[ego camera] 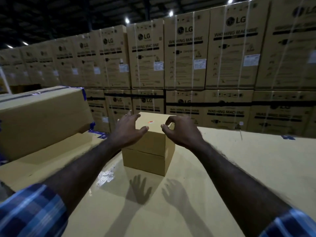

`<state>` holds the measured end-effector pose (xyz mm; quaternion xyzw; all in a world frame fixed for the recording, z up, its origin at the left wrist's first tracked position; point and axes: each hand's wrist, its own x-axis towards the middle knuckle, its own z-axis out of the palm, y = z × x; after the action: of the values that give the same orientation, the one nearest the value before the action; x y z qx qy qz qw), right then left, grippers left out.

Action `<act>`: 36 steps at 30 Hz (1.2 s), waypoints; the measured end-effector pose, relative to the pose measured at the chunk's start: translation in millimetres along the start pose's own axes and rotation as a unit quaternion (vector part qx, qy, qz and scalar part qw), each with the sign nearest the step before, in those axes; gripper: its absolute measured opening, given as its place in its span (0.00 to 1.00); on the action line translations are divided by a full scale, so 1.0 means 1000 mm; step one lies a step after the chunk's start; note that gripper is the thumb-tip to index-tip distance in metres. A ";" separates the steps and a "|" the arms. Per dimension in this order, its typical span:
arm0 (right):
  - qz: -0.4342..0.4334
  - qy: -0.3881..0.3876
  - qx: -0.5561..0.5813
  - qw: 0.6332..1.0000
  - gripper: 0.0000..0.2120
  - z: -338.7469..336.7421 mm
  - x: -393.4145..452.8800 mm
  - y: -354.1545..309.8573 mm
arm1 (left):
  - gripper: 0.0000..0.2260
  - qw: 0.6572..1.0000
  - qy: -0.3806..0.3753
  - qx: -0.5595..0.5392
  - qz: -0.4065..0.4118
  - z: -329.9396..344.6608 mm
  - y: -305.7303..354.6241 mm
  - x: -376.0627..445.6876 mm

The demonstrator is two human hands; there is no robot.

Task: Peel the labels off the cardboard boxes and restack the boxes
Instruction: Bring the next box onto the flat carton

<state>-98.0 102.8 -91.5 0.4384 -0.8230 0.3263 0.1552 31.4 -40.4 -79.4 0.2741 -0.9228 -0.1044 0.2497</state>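
behind everything stands a wall of tall washing machine cartons [185, 53], stacked two high, strapped with white bands and each bearing a pale printed label [158, 65]; what they hold is sealed from sight. closer, a broad cardboard surface [248, 168] stretches out under my arms, glossy in the middle where the light strikes it. on it sit two small cardboard boxes [147, 149], one stacked squarely on the other, both closed, so i cannot tell what is inside. a small reddish mark [150, 122] shows on the top box's lid. my left hand [127, 128] reaches over the near left corner of the top box, fingers spread wide and lightly bent, thumb stretched along the front edge; whether it touches the lid i cannot tell. my right hand [179, 129] hangs over the right corner, fingers curled loosely, gripping nothing. to my left lies a long carton [42, 117] sealed with dark blue tape. checked blue sleeves [32, 211] cover my upper forearms.
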 end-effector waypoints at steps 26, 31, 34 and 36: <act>0.213 -0.007 -0.008 0.977 0.22 0.194 0.111 0.036 | 0.32 0.989 -0.143 -0.032 0.021 0.120 -0.191 0.199; 0.249 0.021 0.007 0.968 0.24 0.202 0.117 0.040 | 0.30 0.983 -0.118 -0.139 -0.019 0.131 -0.192 0.201; 0.268 0.030 0.021 0.963 0.25 0.203 0.118 0.039 | 0.30 0.980 -0.100 -0.171 -0.029 0.134 -0.189 0.199; 0.278 0.031 0.035 0.960 0.26 0.200 0.118 0.037 | 0.30 0.979 -0.094 -0.181 -0.029 0.132 -0.187 0.198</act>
<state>-189.8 -90.0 -190.2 0.1877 -0.8952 0.3984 0.0680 -96.0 -298.9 -174.0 0.2397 -0.8997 -0.3023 0.2044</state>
